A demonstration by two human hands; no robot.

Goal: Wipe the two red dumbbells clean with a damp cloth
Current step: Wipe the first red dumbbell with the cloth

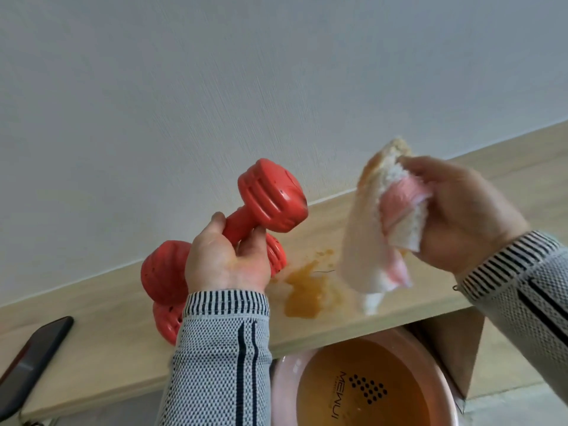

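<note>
Head view over a pale wooden shelf (307, 330) set against a white wall (215, 72); the shelf serves as landmark throughout. The left hand (227, 256), raised above the shelf, grips the handle of one red dumbbell (270, 198), fingers and thumb curled round the bar so that one ribbed head points up and away. This hold likely leaves that head free for wiping. The dumbbell's other head appears to be the red mass (164, 272) showing at the left of the hand, though the hand and sleeve cover the join, so this cannot be confirmed.

The second dumbbell (167, 321) appears to lie on the shelf behind the left wrist. Only red parts show beside and below the wrist; its full shape and whether it is clean cannot be made out.

The right hand (461, 210) is held above the right part of the shelf, apart from the raised dumbbell, and clutches a bunched white-and-pink cloth (368, 235), whose loose end hangs down toward the shelf. Orange-brown staining marks the cloth's upper edge. Whether it is damp cannot be told.

An orange-brown puddle (304, 290) lies on the shelf between the hands. Below the shelf's front edge stands a pink basin (285, 379) of brownish water, presumably for rinsing; its rim is cut off by the frame. A dark phone (33, 361) lies at the shelf's left end, partly cropped.
</note>
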